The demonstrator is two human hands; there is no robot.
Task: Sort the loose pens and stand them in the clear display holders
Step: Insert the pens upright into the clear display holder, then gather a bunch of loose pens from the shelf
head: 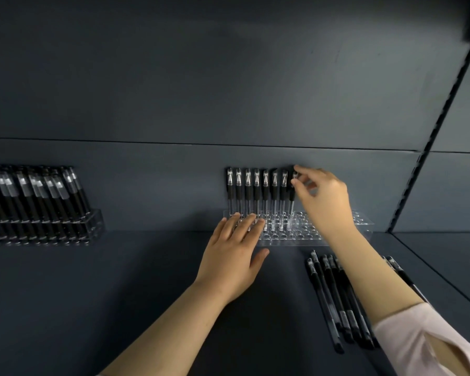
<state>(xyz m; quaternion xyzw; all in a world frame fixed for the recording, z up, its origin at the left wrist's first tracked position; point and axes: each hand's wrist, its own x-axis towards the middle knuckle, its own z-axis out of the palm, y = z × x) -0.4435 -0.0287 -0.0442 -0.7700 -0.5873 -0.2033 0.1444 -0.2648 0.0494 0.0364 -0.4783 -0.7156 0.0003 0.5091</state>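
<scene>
The shelf (120, 280) and the back panel (174, 77) are one flat dark slate blue-grey. The standing pens (256, 191) have black grips, clear barrels and silvery tips. Their holder (296, 238) is clear, patterned with rows of round holes. The loose pens (334, 294) are black with clear stretches. The far-left pens (38, 191) are black with frosted whitish caps, in a second clear holder (95, 223). The sleeve (418, 335) is pale pink.
</scene>
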